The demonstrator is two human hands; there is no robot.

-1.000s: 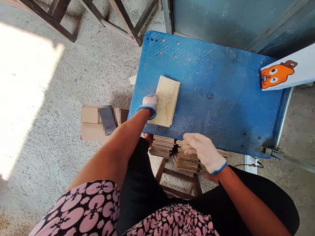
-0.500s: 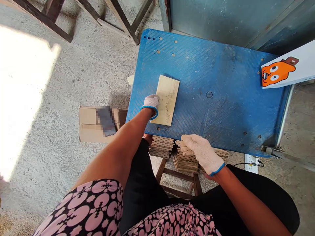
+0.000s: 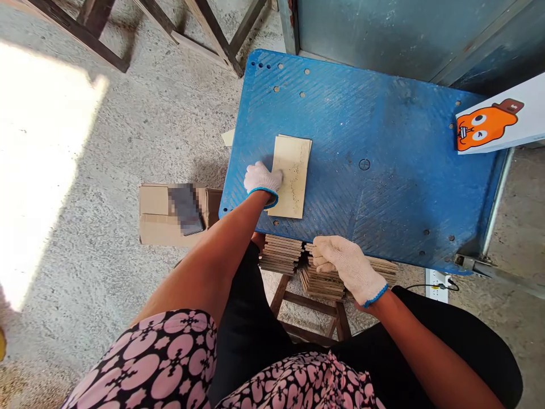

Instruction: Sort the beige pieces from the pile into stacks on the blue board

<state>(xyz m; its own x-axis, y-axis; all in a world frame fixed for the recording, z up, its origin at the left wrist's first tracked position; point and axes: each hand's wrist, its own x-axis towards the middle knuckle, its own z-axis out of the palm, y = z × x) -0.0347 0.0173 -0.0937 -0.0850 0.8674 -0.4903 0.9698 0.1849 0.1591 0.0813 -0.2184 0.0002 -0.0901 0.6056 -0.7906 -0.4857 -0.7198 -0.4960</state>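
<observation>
A pale thin wooden board (image 3: 290,170) lies flat on the blue table. Under it sits another board, whose edge peeks out at the top and right. My left hand (image 3: 260,176), in a white knit glove with blue cuff, is at the board's left edge. Its thumb side touches or overlaps the edge, and the fingers are apart from the thumb, off the board. My right hand (image 3: 347,264), gloved alike, hovers at the table's near edge above stacked wooden slats (image 3: 322,283). Its fingers are curled in; whether they hold anything is hidden.
The blue table (image 3: 340,119) has holes near its corners. A white box with an orange cartoon (image 3: 487,125) stands at its right end. Another slat stack (image 3: 281,254) rests on a wooden stool (image 3: 309,303) below. A cardboard box (image 3: 153,216) and a power strip (image 3: 436,286) are on the floor.
The upper board has settled flat over the one below, shifting slightly down. My left hand has loosened from its edge and its fingers have spread leftward. The right hand stays put.
</observation>
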